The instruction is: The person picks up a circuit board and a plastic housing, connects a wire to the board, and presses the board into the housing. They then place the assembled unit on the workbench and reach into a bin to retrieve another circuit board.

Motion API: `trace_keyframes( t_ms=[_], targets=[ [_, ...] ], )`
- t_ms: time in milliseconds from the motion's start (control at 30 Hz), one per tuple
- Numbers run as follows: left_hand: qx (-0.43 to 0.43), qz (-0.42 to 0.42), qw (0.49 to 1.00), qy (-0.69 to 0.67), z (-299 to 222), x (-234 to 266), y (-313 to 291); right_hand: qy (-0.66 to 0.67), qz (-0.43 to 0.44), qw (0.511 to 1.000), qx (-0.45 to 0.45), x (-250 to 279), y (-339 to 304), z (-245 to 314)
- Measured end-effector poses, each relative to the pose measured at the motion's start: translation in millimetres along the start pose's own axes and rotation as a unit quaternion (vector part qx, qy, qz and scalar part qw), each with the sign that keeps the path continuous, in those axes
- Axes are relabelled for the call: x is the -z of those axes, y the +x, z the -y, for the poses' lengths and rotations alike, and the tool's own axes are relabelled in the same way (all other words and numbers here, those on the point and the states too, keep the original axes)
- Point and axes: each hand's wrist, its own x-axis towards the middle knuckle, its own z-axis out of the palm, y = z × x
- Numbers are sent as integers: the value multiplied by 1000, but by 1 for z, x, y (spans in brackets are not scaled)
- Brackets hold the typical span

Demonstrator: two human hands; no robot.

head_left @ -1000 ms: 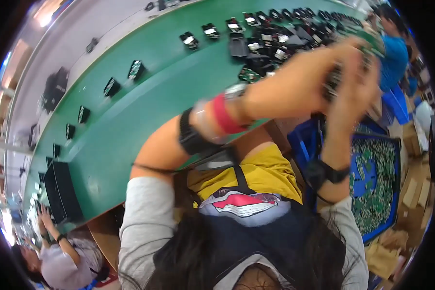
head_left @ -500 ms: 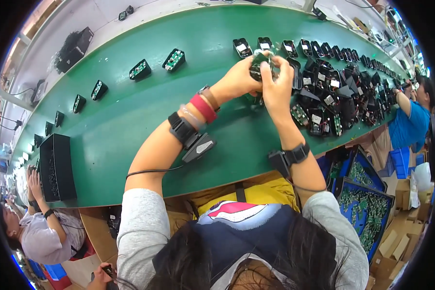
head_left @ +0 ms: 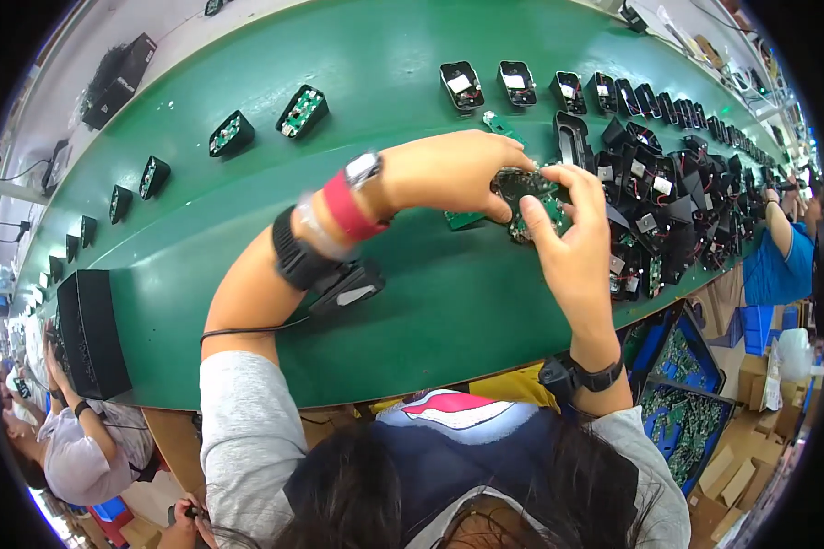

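Note:
Over the green workbench, my left hand [head_left: 474, 174] has its fingers curled round a small black housing [head_left: 513, 186]. My right hand [head_left: 575, 229] pinches a green circuit board [head_left: 551, 218] at that housing, thumb on the near side. Fingers partly cover both pieces, so how they fit together cannot be made out. One loose green circuit board [head_left: 502, 128] lies just beyond my hands, and another green board [head_left: 465, 220] shows below my left hand. To the right of them stands an open, empty-looking black case [head_left: 572, 142].
A row of open black housings [head_left: 462, 85] runs along the far side. Jumbled housings with wires form a pile [head_left: 668, 201] at right. Board-filled housings [head_left: 302, 112] curve away left towards a black box [head_left: 92, 334]. Blue trays of boards [head_left: 682, 425] sit below right. Co-workers flank both ends.
My hands have come nearer to me and a little right, spreading wider around the housing and board. Loose green boards now show on the bench near them.

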Motion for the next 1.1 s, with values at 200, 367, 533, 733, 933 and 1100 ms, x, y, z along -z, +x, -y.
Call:
trace_keyframes(
  t_ms=[200,367,533,733,933,1100],
  targets=[
    [175,-11,984,-20,-15,81,-4,16,-33,999,22,24,19,-3],
    [32,-15,975,219,109,52,16,49,5,996,75,16,13,12],
    [107,69,959,255,111,42,27,13,-22,999,48,31,13,5],
    [191,-60,932,302,72,63,-16,-242,39,961,132,-42,80,-25],
    [255,-91,906,325,-79,31,-94,-380,163,908,67,-55,111,-38],
    [406,-30,877,257,-117,-12,-114,-383,90,905,161,-61,121,-46]
  ],
)
